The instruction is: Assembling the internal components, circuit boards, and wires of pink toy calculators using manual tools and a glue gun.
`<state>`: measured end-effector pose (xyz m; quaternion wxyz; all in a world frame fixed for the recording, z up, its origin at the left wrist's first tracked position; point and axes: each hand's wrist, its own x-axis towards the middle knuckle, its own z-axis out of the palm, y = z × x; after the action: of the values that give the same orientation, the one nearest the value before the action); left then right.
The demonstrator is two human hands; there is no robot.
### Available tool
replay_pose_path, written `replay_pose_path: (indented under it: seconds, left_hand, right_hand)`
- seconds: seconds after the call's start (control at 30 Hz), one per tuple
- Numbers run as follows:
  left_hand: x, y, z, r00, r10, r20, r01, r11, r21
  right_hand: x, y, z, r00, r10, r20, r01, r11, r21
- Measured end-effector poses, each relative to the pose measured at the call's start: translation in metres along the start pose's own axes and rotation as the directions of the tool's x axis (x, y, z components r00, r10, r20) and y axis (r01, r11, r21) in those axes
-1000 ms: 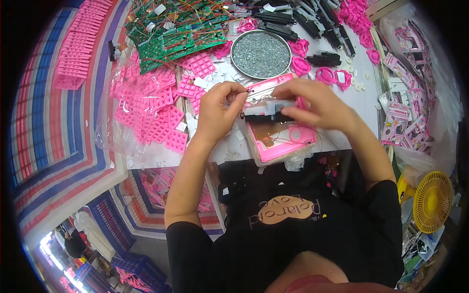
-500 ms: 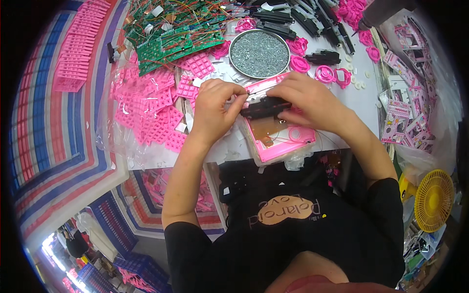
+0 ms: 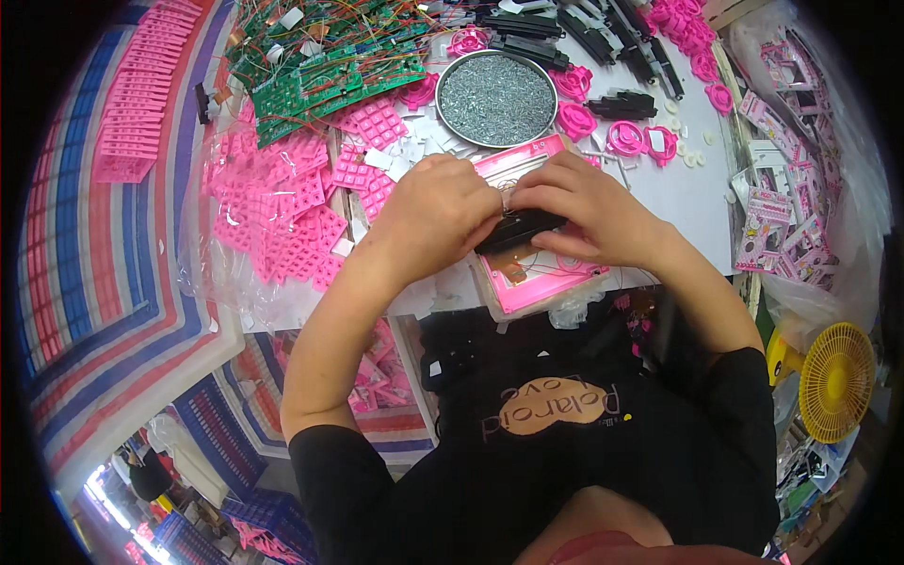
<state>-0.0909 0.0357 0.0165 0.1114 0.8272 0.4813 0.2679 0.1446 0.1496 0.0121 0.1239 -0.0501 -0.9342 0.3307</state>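
A pink plastic casing [image 3: 527,299] lies on the table in front of me, with a brown board [image 3: 508,265] and thin wires inside it. Over its middle is a long black plastic part [image 3: 516,232], held between both hands. My left hand [image 3: 435,209] is closed round its left end, the fingertips mostly hidden behind the knuckles. From the right, my right hand [image 3: 589,205] grips the part with curled fingers, thumb along its near side. Thin wires show near the meeting fingertips; whether either hand pinches them is unclear.
Beyond the casing stands a round tin of small screws [image 3: 497,99]. Green circuit boards [image 3: 339,89] with wires and pink keypads [image 3: 273,212] lie left. Black parts [image 3: 589,42] and pink rings [image 3: 626,138] are spread at far right, beside bagged printed pieces [image 3: 786,217]. A yellow fan [image 3: 836,381] stands right.
My left hand has moved right and turned over the black part's left end, its fingers closer to the right hand's. The black part has tilted and sits slightly lower over the casing.
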Motion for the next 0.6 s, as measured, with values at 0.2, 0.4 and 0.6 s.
replay_pose_path:
  seconds: [0.2, 0.4, 0.6]
  left_hand:
    - [-0.016, 0.017, 0.007, 0.995, 0.006, -0.096, 0.003, 0.996, 0.087]
    - [-0.021, 0.034, 0.023, 0.840, -0.540, -0.051, 0.485, 0.790, -0.376]
    - [-0.002, 0.034, 0.007, 0.791, -0.600, 0.118, 0.605, 0.739, -0.297]
  right_hand:
    - [0.002, -0.011, -0.002, 0.998, -0.055, 0.024, 0.058, 0.986, -0.159]
    - [0.009, -0.026, -0.001, 0.994, -0.087, 0.068, 0.106, 0.926, -0.362]
    - [0.008, -0.061, 0.008, 0.996, -0.075, -0.046, 0.033, 0.806, -0.590]
